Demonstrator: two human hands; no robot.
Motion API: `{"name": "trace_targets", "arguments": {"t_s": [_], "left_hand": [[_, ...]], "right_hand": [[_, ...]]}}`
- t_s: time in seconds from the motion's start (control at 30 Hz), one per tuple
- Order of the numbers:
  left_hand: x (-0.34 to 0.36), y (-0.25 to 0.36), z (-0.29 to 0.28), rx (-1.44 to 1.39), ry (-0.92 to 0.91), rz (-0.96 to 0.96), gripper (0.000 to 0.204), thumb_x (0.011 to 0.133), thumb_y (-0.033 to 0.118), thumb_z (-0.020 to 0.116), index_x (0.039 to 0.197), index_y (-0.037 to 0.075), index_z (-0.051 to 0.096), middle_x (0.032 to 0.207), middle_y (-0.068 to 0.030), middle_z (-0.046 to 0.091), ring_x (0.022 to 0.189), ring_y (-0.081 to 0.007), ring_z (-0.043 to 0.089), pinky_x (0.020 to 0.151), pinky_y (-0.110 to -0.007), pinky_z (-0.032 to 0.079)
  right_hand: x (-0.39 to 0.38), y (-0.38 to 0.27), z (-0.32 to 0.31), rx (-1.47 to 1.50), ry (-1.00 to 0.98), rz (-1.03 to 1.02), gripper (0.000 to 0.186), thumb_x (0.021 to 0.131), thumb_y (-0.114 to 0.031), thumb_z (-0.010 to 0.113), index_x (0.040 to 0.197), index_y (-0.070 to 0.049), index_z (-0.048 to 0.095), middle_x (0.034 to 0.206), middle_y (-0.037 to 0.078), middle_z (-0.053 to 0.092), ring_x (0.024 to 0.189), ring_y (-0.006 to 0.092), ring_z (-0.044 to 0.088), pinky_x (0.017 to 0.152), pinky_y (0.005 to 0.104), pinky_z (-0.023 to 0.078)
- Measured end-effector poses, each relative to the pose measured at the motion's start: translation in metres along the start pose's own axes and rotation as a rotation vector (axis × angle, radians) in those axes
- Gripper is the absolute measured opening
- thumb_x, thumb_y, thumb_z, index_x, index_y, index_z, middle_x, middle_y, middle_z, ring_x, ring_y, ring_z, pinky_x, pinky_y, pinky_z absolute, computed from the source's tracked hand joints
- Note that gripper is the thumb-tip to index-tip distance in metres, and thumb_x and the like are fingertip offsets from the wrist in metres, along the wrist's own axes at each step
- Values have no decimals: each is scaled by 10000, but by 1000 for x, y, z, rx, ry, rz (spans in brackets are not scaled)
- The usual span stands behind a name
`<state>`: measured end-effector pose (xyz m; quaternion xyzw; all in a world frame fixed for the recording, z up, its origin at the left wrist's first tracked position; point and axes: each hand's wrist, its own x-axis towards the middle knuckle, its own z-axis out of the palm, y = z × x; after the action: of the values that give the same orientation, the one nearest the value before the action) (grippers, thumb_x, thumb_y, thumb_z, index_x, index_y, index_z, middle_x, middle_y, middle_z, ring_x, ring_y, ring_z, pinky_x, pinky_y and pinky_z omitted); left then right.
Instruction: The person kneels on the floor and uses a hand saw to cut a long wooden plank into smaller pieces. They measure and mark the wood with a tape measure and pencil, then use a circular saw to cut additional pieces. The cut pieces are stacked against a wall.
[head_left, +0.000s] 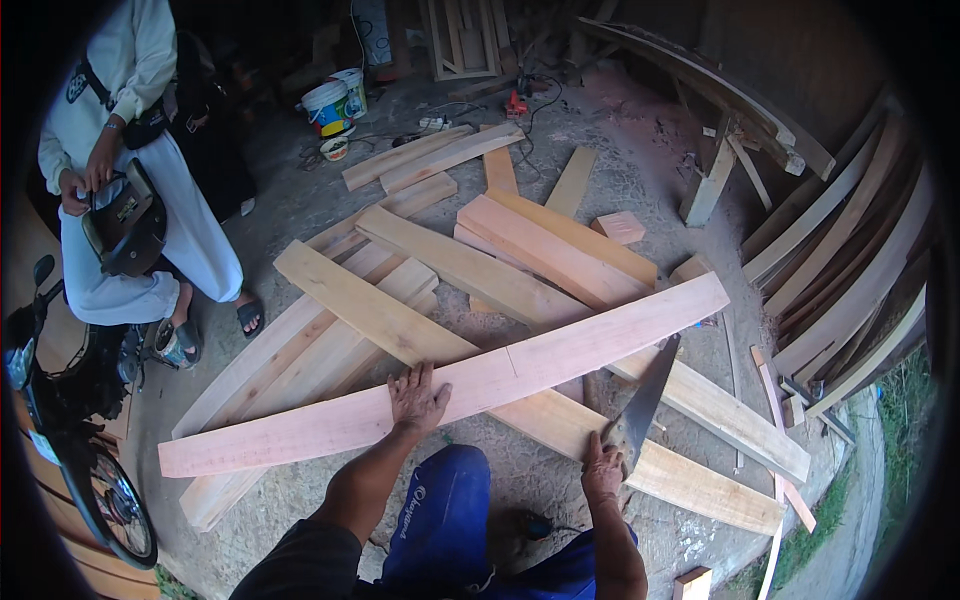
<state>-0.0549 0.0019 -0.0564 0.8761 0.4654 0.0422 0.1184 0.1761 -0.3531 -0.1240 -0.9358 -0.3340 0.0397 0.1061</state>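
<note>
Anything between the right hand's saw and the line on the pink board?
Nothing visible. The saw in the right hand is right of the line; the left hand rests on the pink board, left of that line.

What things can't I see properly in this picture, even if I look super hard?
In the head view:
- The saw's handle: mostly hidden by the right hand wrapped around it.
- The saw's teeth: too small to count.
- The patch of pink plank under the left hand: covered by palm and fingers.
- The head of the person in white: cut off by the picture's top edge.
</note>
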Motion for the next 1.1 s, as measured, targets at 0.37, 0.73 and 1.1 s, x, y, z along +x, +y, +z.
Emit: {"name": "trace_targets", "arguments": {"t_s": [0.37,0.73,1.1], "left_hand": [[5,-4,-1,13,-10,-3,801,1010,597,490,1621,90,380,1660,-133,410,1532,-344,344,1277,-638,115],[5,-5,5,16,35,10,771,1005,588,507,1594,97,423,1630,-138,446,1513,-344,368,1276,-638,129],[5,-7,4,14,35,8,782,1010,595,488,1613,106,388,1624,-140,449,1498,-342,385,1275,-639,122]], "right_hand": [[2,-14,-8,-92,-58,46,669,902,-94,645,1528,-279,501,1179,209,595,1122,413,606,884,546,551],[3,-15,-13,-73,-63,47,601,949,-94,589,1511,-292,516,1151,201,592,1094,415,607,872,541,552],[4,-17,-6,-12,-46,53,667,889,-108,692,1506,-284,507,1165,234,588,1116,465,599,902,574,548]]}}
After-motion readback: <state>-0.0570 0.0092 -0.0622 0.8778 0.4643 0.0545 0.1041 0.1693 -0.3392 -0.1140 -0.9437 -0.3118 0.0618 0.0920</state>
